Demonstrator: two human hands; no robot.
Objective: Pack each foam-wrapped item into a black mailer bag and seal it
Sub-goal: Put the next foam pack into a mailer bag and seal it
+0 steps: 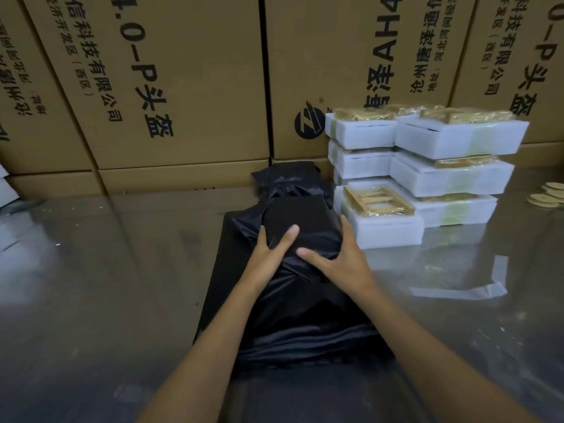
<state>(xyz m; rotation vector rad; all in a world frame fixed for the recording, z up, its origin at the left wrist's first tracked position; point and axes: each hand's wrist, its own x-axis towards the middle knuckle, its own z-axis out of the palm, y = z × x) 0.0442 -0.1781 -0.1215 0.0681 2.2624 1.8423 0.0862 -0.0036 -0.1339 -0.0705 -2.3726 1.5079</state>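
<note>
- Head view: I see both hands on one black mailer bag [300, 227] at the centre of the steel table [106, 270]. It holds a boxy item; the film is stretched tight over a square top.
- Left hand [270, 254]: fingers spread and fairly straight, pressing the bag's near-left face. Not gripping.
- Right hand [338, 257]: same posture, fingers splayed on the near-right side, thumb lying across the film. Neither hand is clenched.
- The bag's open end trails toward me in loose folds over a flat stack of empty bags [219, 276]. I see no closed flap, so I judge the sealing not yet done on this one.
- Done, as I read it: at least one filled black parcel [287, 178] lies just beyond, against the cardboard cartons [183, 87].
- Left: a pile of foam-wrapped items [427, 166] to the right, several layers high, still unbagged. I judge most of the job remains.
- A peeled clear strip [457, 291] lies near right.
</note>
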